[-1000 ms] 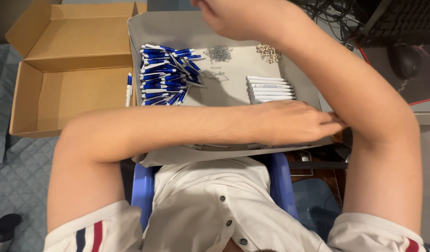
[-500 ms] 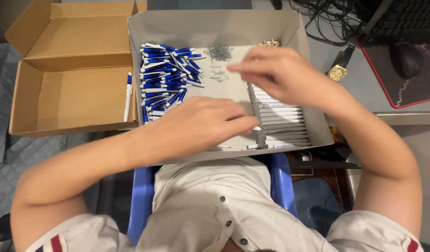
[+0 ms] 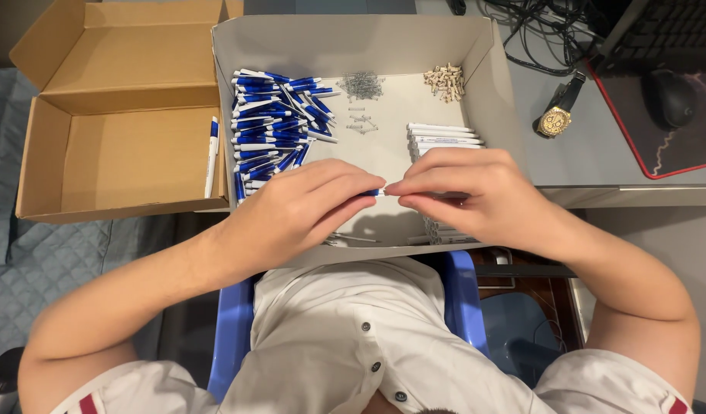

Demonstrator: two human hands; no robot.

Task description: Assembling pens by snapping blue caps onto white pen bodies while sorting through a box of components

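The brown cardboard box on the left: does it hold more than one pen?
No. The brown cardboard box holds a single blue-and-white pen leaning at its right wall; the rest of its floor shows bare.

shirt (image 3: 353, 345): white, short-sleeved, dark buttons | sleeve cuffs: red and navy stripes (partly cut off) | forearms: bare

Desk workstation used for small-parts assembly. A grey desk (image 3: 575, 165) carries a keyboard (image 3: 667, 31) and mouse (image 3: 669, 96) on a red-edged pad at 2 o'clock, tangled cables (image 3: 537, 31) at 1 o'clock and a wristwatch (image 3: 556, 119). Open cardboard boxes (image 3: 123, 146) at 10 o'clock and a parts tray (image 3: 353, 46) at 12 o'clock complete the setting.
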